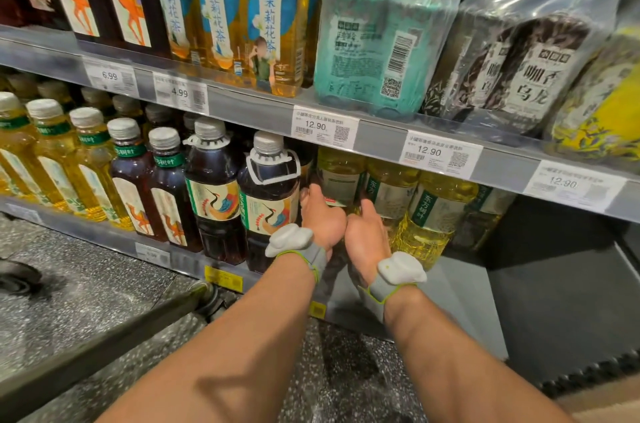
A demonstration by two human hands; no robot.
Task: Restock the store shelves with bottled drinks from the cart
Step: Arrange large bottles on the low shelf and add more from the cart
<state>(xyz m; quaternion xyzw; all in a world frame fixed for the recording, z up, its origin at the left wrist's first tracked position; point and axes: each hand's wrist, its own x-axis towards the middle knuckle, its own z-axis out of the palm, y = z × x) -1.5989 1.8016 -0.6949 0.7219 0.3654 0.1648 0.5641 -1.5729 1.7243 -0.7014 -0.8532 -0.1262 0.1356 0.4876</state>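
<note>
Now, at the centre of the frame, I have both hands pushed into the lower shelf (460, 291). My left hand (323, 218) and right hand (367, 235) sit side by side, their heels touching, in the gap between two rows of stock. To the left of the gap stands a dark tea bottle (268, 201) with a crane label, upright and just beside my left hand. To the right stand the yellow tea bottles (433, 214), also upright and just beside my right hand. The fingers of both hands point away from the camera into the shelf and are hidden behind the hands, so I cannot tell whether they are released or grasping a bottle. A dark shape lies below the palms, and it may only be shadow. My judgement is that the coming move turns on this gap. Each bottle's long axis runs vertically, and the left hand is nearer for shifting the dark one. Wrapped multipacks (384, 41) fill the upper right of the frame.
</note>
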